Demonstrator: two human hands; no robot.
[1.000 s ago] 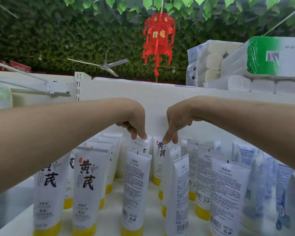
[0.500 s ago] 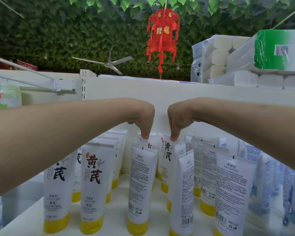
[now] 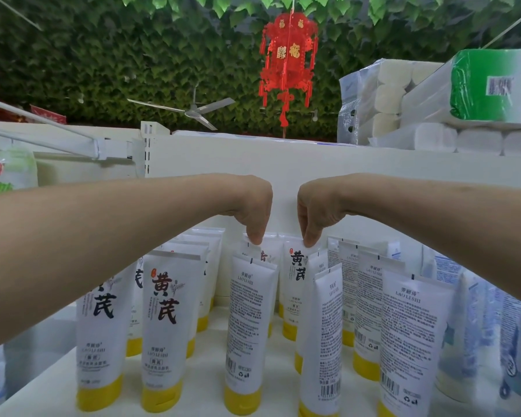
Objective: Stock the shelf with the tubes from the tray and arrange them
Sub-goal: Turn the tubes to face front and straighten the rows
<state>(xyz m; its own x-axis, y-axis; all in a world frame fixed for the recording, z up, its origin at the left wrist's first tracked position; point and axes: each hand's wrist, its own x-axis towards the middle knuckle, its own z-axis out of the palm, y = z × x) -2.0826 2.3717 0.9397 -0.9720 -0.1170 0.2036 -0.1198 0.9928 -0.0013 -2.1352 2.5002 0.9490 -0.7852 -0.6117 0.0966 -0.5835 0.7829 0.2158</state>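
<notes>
Head view: the left hand (image 3: pixel 253 216) and right hand (image 3: pixel 315 216) stand closer together than one second ago, fingers bunched and pointing down. Each pinches the crimped top of one tube at the back edge of the shelf (image 3: pixel 205 383): left tube (image 3: pixel 251 250), right tube (image 3: pixel 295 275). The right tube reads "黄芪". The front tubes (image 3: pixel 250 326) read "LAO LI SHI".

rear tubes (image 3: pixel 295 272) partly hidden, blue-white tubes (image 3: pixel 479 311) blurred at right, green-wrapped pack (image 3: pixel 470 94) cropped by edge
</notes>
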